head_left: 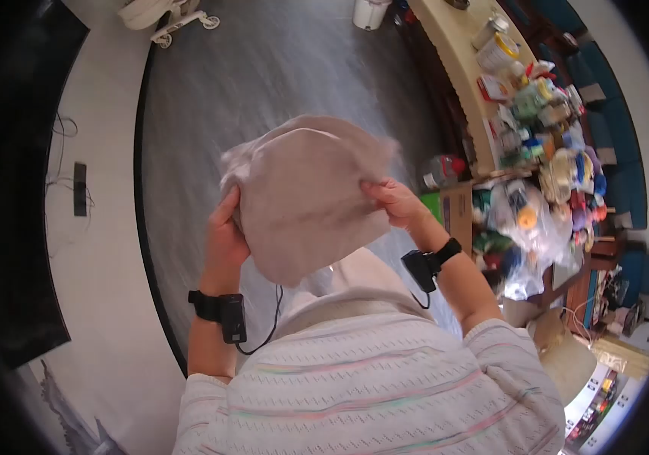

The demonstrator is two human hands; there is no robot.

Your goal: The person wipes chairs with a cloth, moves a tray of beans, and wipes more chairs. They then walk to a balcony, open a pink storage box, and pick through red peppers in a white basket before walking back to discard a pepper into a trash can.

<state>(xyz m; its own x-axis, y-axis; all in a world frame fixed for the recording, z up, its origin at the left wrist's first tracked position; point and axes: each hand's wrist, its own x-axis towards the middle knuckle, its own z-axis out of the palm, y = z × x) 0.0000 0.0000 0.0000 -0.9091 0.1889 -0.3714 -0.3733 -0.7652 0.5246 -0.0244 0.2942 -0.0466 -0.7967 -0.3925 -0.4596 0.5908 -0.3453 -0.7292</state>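
Grey wood-grain floor; curved cluttered counter right; wheeled base top left.

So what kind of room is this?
Probably a room in a home. There is a grey wood-look floor, a long counter crowded with jars and bottles, and both hands hold a beige cloth.

No readable text, label, brand or number anywhere. Packages on cluttered shelf show coloured labels, print too small and blurred. Wrist devices bear no legible marking.
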